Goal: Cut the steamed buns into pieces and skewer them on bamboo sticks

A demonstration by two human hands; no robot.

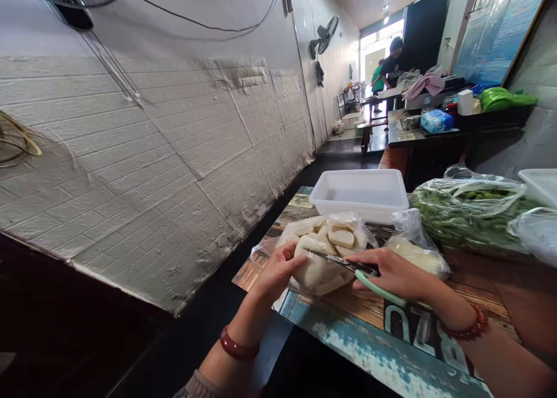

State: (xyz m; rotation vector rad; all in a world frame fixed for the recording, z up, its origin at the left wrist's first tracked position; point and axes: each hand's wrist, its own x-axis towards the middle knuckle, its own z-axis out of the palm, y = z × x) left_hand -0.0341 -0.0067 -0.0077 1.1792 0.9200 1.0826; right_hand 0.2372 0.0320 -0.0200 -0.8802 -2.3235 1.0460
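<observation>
My left hand (278, 271) pinches the edge of a pale, soft, folded piece of food (314, 271) whose exact kind I cannot make out. It lies at the front of an open clear plastic bag (361, 231) filled with similar whitish pieces. My right hand (394, 273) is closed around scissors (333, 259) with a mint-green handle. Their blades point left and reach the pale piece near my left fingertips. Whether the blades have cut into it, I cannot tell. A second clear bag (415, 253) with something pale yellow rests just beyond my right hand.
A white plastic tub (359, 192) stands behind the bag on the patterned table (348, 328). To the right sits a bag of green vegetables (470, 212), beside another translucent container (542, 183). A brick-patterned wall (174, 172) runs along the left. Two people stand far back near the doorway.
</observation>
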